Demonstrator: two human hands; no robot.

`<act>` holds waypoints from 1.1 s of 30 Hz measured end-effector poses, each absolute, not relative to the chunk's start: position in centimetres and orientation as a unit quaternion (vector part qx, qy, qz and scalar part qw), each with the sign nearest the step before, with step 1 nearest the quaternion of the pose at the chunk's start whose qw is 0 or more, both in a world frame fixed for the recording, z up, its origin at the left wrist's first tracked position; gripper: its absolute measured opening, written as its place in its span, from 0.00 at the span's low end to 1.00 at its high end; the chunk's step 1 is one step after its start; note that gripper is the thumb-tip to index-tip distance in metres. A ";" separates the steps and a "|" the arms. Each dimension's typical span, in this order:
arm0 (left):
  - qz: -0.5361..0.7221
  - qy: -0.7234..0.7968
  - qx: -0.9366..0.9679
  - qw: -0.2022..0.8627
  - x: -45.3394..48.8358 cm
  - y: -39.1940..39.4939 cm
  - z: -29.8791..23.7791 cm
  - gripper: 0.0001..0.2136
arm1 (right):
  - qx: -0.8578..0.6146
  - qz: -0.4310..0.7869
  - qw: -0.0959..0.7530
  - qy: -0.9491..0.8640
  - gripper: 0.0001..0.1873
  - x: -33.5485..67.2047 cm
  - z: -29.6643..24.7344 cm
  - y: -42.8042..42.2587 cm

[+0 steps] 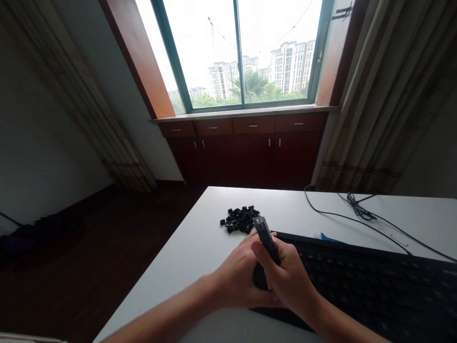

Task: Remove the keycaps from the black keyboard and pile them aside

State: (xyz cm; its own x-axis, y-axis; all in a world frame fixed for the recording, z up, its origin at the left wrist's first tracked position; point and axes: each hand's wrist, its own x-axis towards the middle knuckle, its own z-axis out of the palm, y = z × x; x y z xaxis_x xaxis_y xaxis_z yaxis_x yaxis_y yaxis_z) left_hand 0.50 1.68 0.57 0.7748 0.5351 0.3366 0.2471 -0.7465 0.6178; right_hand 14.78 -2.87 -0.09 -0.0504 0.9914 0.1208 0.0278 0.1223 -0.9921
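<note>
My right hand [294, 278] is closed around a slim dark tool with a silvery metal top end [266, 237], shaped like a lighter; its exact kind cannot be made out. The tool stands tilted over the left end of a black keyboard [360, 281], and its lower end is hidden by my fingers. My left hand [237, 276] grips the keyboard's left end, thumb in front; most of its fingers are covered by the right hand. Just beyond the hands lies a loose pile of black keycaps [241, 218] on the white table.
Behind the keyboard lie a blue brush [326, 237] and a thin bent wire [398, 239]. A black cable [360, 212] loops across the back right of the white table [189, 252]. Wooden cabinets [250, 152] stand under the window.
</note>
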 end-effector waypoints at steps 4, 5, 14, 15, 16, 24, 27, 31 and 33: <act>0.291 0.206 0.890 0.284 0.2 2.6 0.2 0.27 | -0.445 0.443 0.549 -0.552 0.23 14.9 0.0 -3.0; 0.294 0.205 0.890 0.281 0.1 2.8 0.1 0.24 | -0.443 0.450 0.547 -0.549 0.23 14.9 0.0 -3.1; 0.313 0.211 0.880 0.289 0.1 3.0 0.0 0.12 | -0.434 0.439 0.555 -0.557 0.20 15.2 -0.7 -3.6; 0.315 0.215 0.876 0.295 -0.1 3.1 0.0 0.12 | -0.434 0.428 0.562 -0.559 0.19 15.3 -0.8 -3.7; 0.318 0.217 0.872 0.300 -0.2 3.2 -0.1 0.12 | -0.433 0.419 0.568 -0.561 0.19 15.4 -0.9 -3.7; 0.377 0.240 0.836 0.320 -0.5 3.2 -0.1 0.13 | -0.437 0.395 0.562 -0.580 0.22 15.4 -0.5 -3.8; 0.375 0.257 0.850 0.265 -1.1 3.6 -0.1 0.14 | -0.440 0.403 0.557 -0.578 0.20 15.3 -0.6 -3.8; 0.374 0.276 0.870 0.166 -2.2 4.8 -0.2 0.12 | -0.449 0.426 0.543 -0.568 0.20 15.3 -0.8 -3.7; 0.391 0.292 0.862 0.136 -2.8 5.5 -0.1 0.12 | -0.454 0.428 0.542 -0.564 0.21 15.3 -0.9 -3.7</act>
State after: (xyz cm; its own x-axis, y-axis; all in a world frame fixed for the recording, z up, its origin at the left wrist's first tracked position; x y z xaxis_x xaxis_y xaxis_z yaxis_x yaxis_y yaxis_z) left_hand -2.83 5.45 -0.06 0.5241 0.6096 0.5947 0.3968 -0.7927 0.4628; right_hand 15.34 -3.66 -0.94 -0.0018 0.9749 0.2228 0.0488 0.2226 -0.9737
